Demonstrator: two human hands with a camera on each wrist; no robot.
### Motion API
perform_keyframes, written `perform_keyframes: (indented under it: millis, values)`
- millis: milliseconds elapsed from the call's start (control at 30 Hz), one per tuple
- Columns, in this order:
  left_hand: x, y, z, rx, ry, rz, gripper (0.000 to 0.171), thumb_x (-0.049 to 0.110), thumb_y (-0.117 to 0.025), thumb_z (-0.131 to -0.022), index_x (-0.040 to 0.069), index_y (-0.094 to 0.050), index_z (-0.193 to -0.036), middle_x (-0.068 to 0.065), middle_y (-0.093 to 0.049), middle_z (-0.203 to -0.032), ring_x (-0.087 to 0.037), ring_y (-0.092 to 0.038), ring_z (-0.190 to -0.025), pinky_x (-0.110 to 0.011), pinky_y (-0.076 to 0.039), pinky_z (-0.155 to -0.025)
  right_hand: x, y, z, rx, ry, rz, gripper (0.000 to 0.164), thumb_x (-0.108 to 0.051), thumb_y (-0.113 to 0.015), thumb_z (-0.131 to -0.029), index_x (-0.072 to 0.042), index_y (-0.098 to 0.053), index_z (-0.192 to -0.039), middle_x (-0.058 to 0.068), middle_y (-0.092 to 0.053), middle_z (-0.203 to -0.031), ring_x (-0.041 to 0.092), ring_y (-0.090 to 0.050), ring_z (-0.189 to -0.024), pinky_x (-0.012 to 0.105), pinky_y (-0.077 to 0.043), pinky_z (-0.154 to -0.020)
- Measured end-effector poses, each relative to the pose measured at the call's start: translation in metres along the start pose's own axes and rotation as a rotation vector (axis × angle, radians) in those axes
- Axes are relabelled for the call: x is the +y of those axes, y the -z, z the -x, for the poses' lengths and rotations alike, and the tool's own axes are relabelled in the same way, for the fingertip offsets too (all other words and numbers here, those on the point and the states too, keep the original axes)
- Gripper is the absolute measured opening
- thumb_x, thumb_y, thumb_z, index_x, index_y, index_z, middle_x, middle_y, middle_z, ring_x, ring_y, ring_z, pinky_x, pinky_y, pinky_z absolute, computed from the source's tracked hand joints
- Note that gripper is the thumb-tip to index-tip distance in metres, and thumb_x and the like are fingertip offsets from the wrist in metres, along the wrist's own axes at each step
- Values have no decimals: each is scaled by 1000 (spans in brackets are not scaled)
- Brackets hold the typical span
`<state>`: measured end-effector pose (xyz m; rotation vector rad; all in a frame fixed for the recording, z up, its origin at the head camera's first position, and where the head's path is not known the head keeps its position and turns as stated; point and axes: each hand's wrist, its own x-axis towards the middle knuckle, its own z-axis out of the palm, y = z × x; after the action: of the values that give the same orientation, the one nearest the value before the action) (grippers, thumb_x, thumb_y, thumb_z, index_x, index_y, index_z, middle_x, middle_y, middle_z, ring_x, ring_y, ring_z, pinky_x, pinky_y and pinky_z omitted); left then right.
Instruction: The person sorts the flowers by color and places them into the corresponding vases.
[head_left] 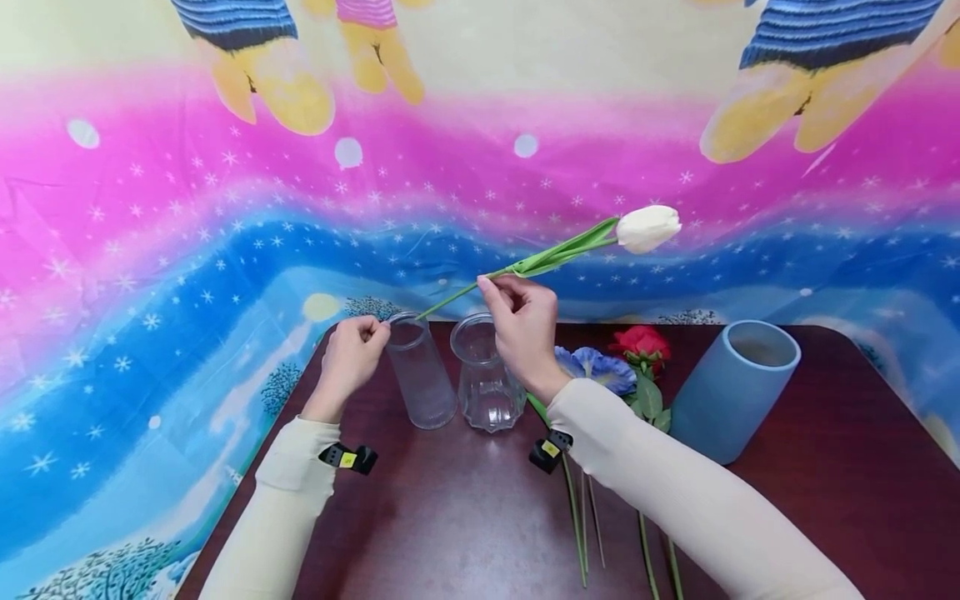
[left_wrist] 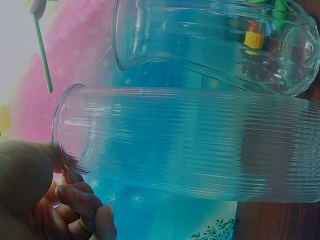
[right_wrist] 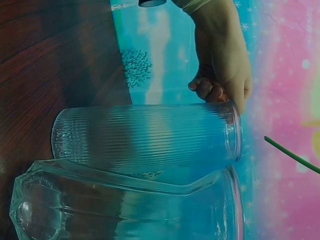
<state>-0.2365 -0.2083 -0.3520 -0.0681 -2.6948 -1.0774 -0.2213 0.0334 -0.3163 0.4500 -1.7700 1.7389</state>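
In the head view my right hand [head_left: 527,327] pinches the green stem of a white tulip [head_left: 648,229], its bloom tilted up to the right. The stem's bare lower end [left_wrist: 46,70] points toward the mouth of a ribbed clear glass vase [head_left: 424,383], a short way above the rim in both wrist views. My left hand [head_left: 349,360] holds that vase's rim between thumb and fingers, at its left side. The vase stands upright on the table. Just right of it is a second clear glass vase [head_left: 491,396] with a flared neck, partly behind my right hand.
A blue vase [head_left: 731,396] stands to the right on the dark wooden table [head_left: 457,517]. Between it and the glass vases lie a red rose [head_left: 641,343] and a blue flower [head_left: 600,367], their stems reaching toward the front. A printed cloth [head_left: 450,192] hangs behind the table.
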Motion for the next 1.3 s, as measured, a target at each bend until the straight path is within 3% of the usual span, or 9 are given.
perform_keyframes:
  millis: [600, 800, 1067, 1300]
  values:
    - [1, 1, 0, 0, -6, 6, 38, 32, -53, -102, 16, -46, -67, 4, -37, -56, -21, -40, -53, -28, -24, -48, 7, -22, -2, -110, -53, 156, 21, -17, -68, -97, -2, -74, -84, -1, -31, -57, 14, -31, -53, 25, -28, -56]
    - [1, 1, -1, 5, -5, 2, 39, 31, -53, -102, 16, -46, -67, 7, -36, -54, -21, -40, -53, -29, -24, -49, 8, -31, -2, -145, -67, 277, 23, -23, -69, -97, -5, -75, -85, -2, -32, -56, 14, -33, -53, 26, -27, -58]
    - [0, 1, 0, 4, -7, -4, 39, 31, -51, -103, 16, -45, -67, 7, -36, -54, -21, -39, -53, -29, -24, -49, 11, -43, 0, -225, -108, 387, 23, -29, -66, -99, -9, -78, -97, -2, -33, -54, 16, -38, -51, 27, -27, -54]
    - [1, 0, 0, 11, -6, -2, 38, 31, -52, -102, 16, -46, -67, 4, -36, -55, -21, -38, -52, -28, -22, -48, 16, -48, 4, -261, -112, 462, 24, -32, -65, -99, -13, -78, -98, -3, -35, -52, 16, -44, -52, 28, -27, -52]
